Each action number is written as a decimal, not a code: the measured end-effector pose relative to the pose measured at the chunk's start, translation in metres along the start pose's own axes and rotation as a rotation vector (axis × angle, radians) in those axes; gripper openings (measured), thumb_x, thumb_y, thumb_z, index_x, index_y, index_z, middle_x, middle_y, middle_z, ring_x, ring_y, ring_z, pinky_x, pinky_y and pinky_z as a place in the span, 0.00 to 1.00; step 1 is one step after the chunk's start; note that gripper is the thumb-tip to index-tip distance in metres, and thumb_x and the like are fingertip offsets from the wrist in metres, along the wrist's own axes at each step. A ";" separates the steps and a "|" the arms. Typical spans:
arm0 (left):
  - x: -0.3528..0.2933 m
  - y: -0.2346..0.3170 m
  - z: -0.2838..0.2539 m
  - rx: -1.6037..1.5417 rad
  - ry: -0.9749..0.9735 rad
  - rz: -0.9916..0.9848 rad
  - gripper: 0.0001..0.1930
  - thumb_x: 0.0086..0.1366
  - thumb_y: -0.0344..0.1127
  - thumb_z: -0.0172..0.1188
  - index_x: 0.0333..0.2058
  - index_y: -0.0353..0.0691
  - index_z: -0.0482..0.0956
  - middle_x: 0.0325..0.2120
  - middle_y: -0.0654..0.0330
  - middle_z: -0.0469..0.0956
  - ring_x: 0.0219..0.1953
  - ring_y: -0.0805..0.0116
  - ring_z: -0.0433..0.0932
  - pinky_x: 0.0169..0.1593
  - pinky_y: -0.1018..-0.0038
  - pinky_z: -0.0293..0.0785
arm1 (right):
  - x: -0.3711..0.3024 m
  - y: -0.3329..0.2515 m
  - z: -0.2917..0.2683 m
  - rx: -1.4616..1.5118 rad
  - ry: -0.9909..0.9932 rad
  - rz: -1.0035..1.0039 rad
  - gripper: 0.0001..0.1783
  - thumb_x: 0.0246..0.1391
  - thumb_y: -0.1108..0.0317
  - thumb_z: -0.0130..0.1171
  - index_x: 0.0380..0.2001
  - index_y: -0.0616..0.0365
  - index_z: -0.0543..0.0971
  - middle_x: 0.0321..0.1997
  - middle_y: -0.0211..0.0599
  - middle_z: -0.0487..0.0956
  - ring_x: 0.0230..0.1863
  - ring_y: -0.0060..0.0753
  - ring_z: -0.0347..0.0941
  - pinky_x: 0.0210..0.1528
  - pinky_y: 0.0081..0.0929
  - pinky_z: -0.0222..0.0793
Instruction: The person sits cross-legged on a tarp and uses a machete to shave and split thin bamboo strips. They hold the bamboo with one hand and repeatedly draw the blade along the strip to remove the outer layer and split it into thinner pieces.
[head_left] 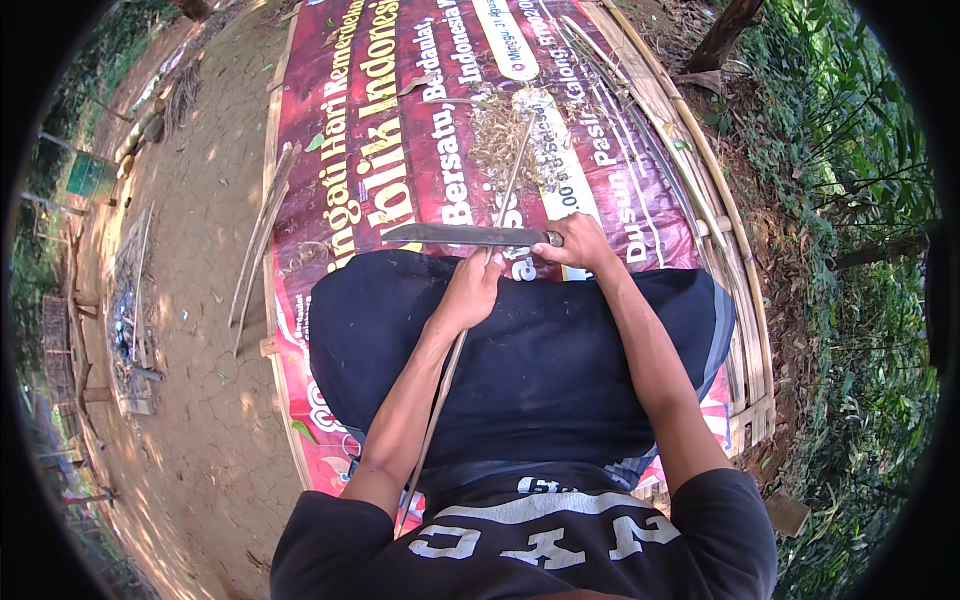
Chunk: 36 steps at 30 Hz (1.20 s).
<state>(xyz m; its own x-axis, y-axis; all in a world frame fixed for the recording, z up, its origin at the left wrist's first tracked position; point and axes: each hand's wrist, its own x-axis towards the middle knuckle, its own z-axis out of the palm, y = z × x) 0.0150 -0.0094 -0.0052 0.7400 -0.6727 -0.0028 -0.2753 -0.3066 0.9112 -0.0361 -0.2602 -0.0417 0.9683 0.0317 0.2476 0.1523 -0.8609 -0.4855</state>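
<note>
My right hand [578, 244] is closed round the handle of a machete [450, 235], whose long dark blade points left across my lap. Under the blade runs a thin bamboo strip [512, 185], reaching from the far side back past my left forearm. My left hand [473, 289] grips this strip just on the near side of the blade. The blade lies across the strip and seems to touch it. Beyond the blade, a heap of pale shavings [505, 140] lies on the red printed banner [340, 150] that I sit on.
Several long bamboo strips [650, 130] lie along the right side of the bamboo platform [745, 270]. A few split strips [262, 235] lean at its left edge. Bare earth [210, 260] spreads to the left, green plants [860, 350] to the right.
</note>
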 end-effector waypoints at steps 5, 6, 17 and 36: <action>-0.015 0.019 -0.019 -0.157 -0.099 -0.181 0.15 0.76 0.42 0.44 0.40 0.33 0.70 0.23 0.53 0.70 0.24 0.56 0.70 0.29 0.66 0.66 | 0.000 0.004 -0.006 -0.068 0.024 0.166 0.36 0.52 0.31 0.57 0.24 0.59 0.83 0.16 0.48 0.77 0.22 0.53 0.77 0.28 0.45 0.72; -0.029 0.022 -0.029 -0.311 -0.113 -0.278 0.15 0.77 0.44 0.44 0.37 0.37 0.68 0.20 0.63 0.63 0.19 0.70 0.62 0.23 0.73 0.59 | 0.002 0.015 -0.014 -0.066 0.076 0.323 0.36 0.53 0.32 0.56 0.26 0.60 0.83 0.17 0.48 0.78 0.22 0.52 0.78 0.28 0.45 0.72; -0.020 0.035 -0.031 -0.740 -0.214 -0.339 0.18 0.80 0.47 0.37 0.48 0.37 0.69 0.20 0.73 0.56 0.12 0.86 0.53 0.13 0.85 0.53 | -0.016 0.070 -0.065 0.199 0.582 0.717 0.43 0.69 0.39 0.39 0.16 0.71 0.73 0.13 0.46 0.70 0.18 0.42 0.65 0.30 0.44 0.62; -0.020 0.017 -0.008 -0.835 -0.252 -0.478 0.21 0.78 0.56 0.36 0.34 0.46 0.63 0.15 0.72 0.54 0.10 0.83 0.51 0.11 0.81 0.51 | 0.009 -0.067 -0.019 0.067 -0.131 0.046 0.37 0.52 0.29 0.55 0.30 0.57 0.85 0.14 0.47 0.76 0.22 0.55 0.77 0.27 0.45 0.72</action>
<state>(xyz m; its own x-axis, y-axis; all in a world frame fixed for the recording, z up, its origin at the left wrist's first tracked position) 0.0003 0.0041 0.0133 0.4821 -0.7550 -0.4445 0.6094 -0.0755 0.7892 -0.0418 -0.2120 0.0093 0.9914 0.0623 0.1148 0.1156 -0.8274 -0.5496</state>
